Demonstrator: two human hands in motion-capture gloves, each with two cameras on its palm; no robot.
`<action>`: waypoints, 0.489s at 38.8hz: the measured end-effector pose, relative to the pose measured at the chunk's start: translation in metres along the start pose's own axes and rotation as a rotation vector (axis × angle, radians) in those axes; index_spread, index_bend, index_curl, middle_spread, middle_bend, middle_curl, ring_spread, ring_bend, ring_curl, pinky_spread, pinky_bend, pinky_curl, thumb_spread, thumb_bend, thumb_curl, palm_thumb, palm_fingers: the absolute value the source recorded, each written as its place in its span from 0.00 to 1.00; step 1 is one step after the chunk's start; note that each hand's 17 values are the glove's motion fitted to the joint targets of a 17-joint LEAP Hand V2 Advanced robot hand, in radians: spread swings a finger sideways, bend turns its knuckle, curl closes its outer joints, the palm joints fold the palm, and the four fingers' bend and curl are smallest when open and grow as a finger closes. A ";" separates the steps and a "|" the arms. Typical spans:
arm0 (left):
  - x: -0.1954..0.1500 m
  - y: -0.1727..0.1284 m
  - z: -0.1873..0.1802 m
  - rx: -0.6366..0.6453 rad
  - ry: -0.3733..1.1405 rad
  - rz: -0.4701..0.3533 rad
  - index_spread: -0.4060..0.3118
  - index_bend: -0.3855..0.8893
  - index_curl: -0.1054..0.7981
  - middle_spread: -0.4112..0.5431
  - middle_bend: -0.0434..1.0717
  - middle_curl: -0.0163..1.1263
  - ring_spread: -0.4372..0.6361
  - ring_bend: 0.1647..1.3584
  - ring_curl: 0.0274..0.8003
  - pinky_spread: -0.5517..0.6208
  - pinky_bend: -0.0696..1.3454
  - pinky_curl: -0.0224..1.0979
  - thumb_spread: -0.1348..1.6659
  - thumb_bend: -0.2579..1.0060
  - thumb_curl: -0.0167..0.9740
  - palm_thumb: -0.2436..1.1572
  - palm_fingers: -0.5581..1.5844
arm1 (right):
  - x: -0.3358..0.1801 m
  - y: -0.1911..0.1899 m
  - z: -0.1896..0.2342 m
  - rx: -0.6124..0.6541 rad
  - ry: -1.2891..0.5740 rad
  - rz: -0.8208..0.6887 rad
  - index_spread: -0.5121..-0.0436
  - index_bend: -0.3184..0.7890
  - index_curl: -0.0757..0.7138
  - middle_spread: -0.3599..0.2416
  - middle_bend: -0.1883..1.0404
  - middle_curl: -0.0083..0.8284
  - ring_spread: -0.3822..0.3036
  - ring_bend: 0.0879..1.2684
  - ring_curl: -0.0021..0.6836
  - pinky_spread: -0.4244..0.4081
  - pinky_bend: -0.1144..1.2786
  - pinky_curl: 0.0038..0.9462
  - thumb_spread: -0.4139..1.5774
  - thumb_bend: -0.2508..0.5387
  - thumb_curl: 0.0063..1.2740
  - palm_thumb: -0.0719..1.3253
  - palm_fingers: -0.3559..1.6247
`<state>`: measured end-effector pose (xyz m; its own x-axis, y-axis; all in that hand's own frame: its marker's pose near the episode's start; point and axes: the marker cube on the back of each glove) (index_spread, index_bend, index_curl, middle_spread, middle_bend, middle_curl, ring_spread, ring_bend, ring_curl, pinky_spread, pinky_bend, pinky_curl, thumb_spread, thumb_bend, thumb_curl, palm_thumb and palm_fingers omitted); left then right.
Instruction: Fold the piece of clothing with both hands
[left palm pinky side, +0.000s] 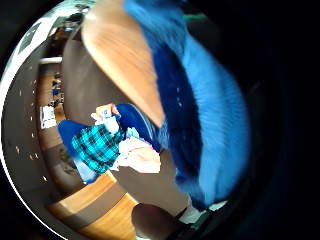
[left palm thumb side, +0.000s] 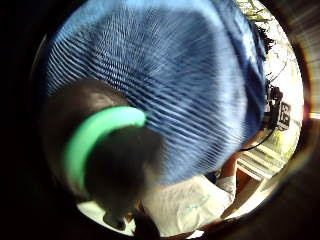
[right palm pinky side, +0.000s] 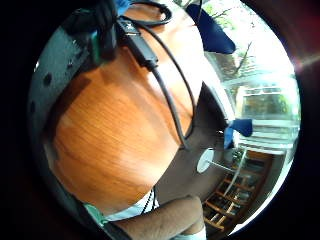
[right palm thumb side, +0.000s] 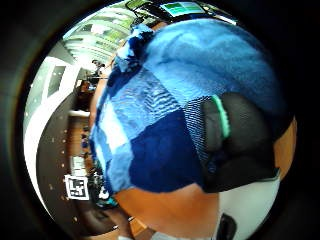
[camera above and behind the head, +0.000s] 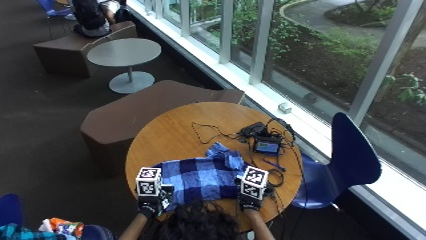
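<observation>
Soft woven checked cloth garment, smooth glossy wooden table

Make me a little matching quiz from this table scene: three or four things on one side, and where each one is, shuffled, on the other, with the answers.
Things:
1. blue checked garment
2. small screen device
3. blue chair
4. grey round table

Places:
A. beside the wooden table, by the window
B. spread on the wooden table's near side, between the left hand and right hand
C. farther back, next to a brown bench
D. on the wooden table's far side, among black cables

Pairs: 1-B, 2-D, 3-A, 4-C
</observation>
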<state>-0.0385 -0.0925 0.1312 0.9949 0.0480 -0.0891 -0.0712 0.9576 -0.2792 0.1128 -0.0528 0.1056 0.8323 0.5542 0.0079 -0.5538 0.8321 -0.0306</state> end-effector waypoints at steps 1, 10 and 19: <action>0.000 -0.003 0.002 -0.005 0.012 0.006 0.39 0.38 0.54 0.48 0.15 0.37 0.53 0.32 0.46 0.60 0.44 0.42 0.80 0.11 0.18 0.22 0.30 | -0.002 0.000 0.001 0.010 0.025 0.003 0.60 0.26 0.50 0.67 0.27 0.47 0.63 0.35 0.57 0.60 0.57 0.44 0.85 0.32 0.28 0.57 0.46; 0.020 -0.031 -0.005 0.048 0.016 0.050 0.43 0.40 0.49 0.62 0.19 0.32 0.72 0.35 0.37 0.78 0.46 0.37 0.77 0.15 0.13 0.10 0.26 | 0.017 -0.016 -0.026 0.029 -0.144 0.000 0.57 0.21 0.27 0.47 0.35 0.49 0.31 0.59 0.66 0.26 0.80 0.50 0.86 0.48 0.33 0.76 0.64; 0.040 -0.047 -0.012 0.044 0.031 0.138 0.44 0.42 0.48 0.65 0.20 0.31 0.79 0.36 0.36 0.85 0.49 0.36 0.76 0.16 0.10 0.11 0.26 | 0.057 -0.030 -0.103 0.023 -0.841 0.096 0.53 0.32 0.25 0.32 0.38 0.54 0.21 0.57 0.70 0.17 0.78 0.51 0.69 0.38 0.40 0.79 0.66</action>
<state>0.0040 -0.1389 0.1288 0.9731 0.1720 -0.1533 -0.2033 0.9541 -0.2201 0.1794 -0.0479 0.0036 0.4919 0.4459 0.7478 -0.6291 0.7758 -0.0488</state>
